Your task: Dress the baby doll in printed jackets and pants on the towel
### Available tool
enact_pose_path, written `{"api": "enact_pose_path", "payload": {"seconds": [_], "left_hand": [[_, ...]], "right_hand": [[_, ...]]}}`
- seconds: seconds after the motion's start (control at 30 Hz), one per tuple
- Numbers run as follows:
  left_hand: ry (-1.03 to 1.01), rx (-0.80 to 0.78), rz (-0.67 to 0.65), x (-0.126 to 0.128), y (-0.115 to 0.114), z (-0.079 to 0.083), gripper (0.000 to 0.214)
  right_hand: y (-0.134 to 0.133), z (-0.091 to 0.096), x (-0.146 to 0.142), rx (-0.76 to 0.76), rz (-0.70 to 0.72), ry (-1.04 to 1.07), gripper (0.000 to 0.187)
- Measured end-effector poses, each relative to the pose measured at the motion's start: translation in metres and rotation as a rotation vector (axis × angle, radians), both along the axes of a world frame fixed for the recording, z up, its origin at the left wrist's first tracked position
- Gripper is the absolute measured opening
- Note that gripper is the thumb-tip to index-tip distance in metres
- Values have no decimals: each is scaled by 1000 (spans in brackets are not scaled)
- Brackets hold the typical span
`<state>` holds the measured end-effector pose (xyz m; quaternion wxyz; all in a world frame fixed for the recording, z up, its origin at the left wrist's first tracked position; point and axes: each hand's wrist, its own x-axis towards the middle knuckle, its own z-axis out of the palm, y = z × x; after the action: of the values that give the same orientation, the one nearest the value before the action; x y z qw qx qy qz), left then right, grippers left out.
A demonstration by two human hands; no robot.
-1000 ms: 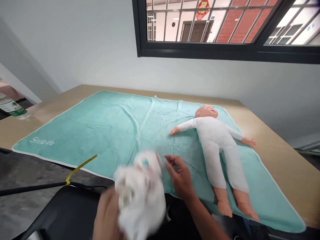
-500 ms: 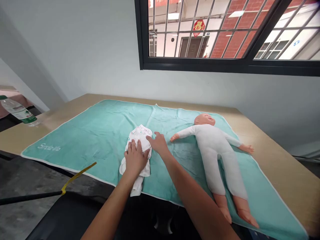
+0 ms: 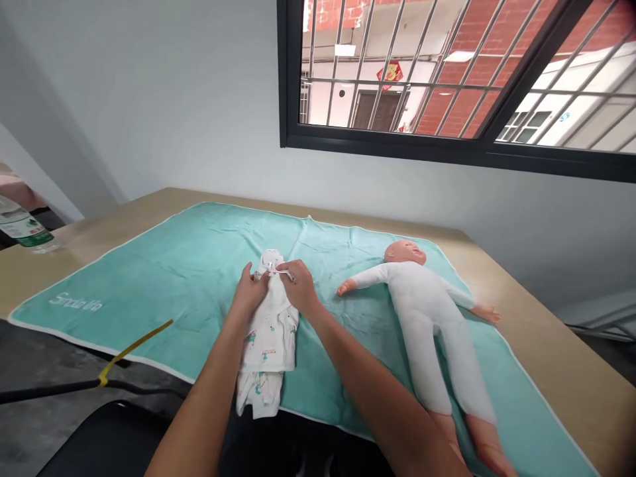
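A small white baby garment (image 3: 271,334) with a coloured print lies on the green blanket (image 3: 179,265), its lower end reaching past the blanket's front edge. My left hand (image 3: 252,286) pinches the cloth near the garment's top, on its left side. Opposite it, my right hand (image 3: 297,283) has its fingers closed on the cloth's right side. Between the two hands the fabric is gathered, and its exact fold is hard to make out. To the right, a baby doll (image 3: 427,305) with a white cloth body lies on its back, arms spread, apart from both hands.
The blanket covers most of a wooden table (image 3: 561,358). A plastic bottle (image 3: 24,225) stands at the far left. Near the front left are a dark bar with a yellow strap (image 3: 134,346) and a black chair (image 3: 114,440). A barred window (image 3: 397,79) is behind.
My left hand went from lying flat on the garment to pinching its top edge. My right hand moved left onto the cloth. The garment now stretches out longer toward me.
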<state>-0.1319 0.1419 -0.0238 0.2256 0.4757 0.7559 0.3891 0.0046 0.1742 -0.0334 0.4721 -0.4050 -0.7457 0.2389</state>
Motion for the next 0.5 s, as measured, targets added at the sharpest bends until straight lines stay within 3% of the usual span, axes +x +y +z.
{"api": "enact_pose_path", "payload": {"seconds": [0.07,0.17,0.3,0.4,0.5], "left_hand": [[-42,-5,-62,-7,7,-6,59],[127,-74,-39,-14,13,-17,45],[220,-68,-11,-15,11,-16,33],[132,164,-37,-4,1,8,34],[18,359,-130,25,-11,52,30]], "right_hand": [[-2,7,1,32,63,-127,30],[7,21,26,-11,65,-358,30],[28,36,115,-42,-205,-474,39],[33,37,181,-217,-313,-578,45],[24,41,201,-311,-241,-445,46]]}}
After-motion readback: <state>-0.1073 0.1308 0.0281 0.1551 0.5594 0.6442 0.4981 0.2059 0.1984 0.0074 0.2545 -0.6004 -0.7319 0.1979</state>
